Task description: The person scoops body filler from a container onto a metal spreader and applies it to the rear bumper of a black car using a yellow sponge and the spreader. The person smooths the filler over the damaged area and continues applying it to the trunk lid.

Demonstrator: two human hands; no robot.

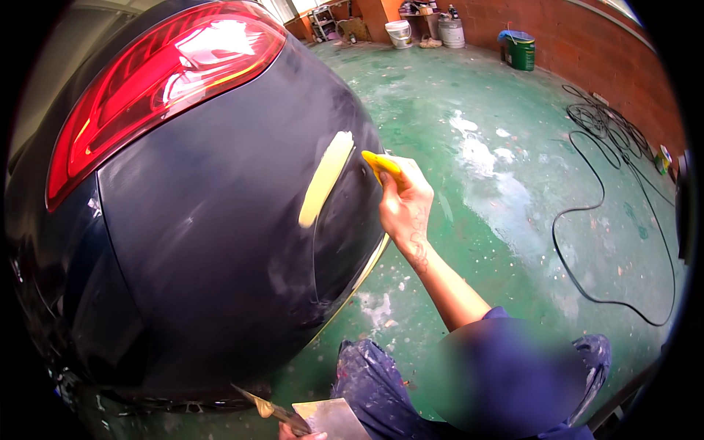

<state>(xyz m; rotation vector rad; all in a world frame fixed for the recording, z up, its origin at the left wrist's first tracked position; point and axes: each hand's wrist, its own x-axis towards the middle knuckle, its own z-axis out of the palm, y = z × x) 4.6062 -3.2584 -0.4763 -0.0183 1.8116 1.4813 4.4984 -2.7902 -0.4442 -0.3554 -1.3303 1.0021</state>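
The dark car body (205, 242) fills the left side and bulges outward, so it blocks every way to the left of the right hand (403, 205). The hand is close to the panel, just beside the yellow filler stripe (326, 180), with only a thin gap between them. To the right of this hand the green floor (513, 242) is open and wide. A black cable (587, 213) lies in loops there, farther right. Below, the person's knee (374, 381) and the metal board (334, 418) narrow the room near the left hand (301, 434). Buckets (400, 33) stand far behind, along the brick wall (587, 37).
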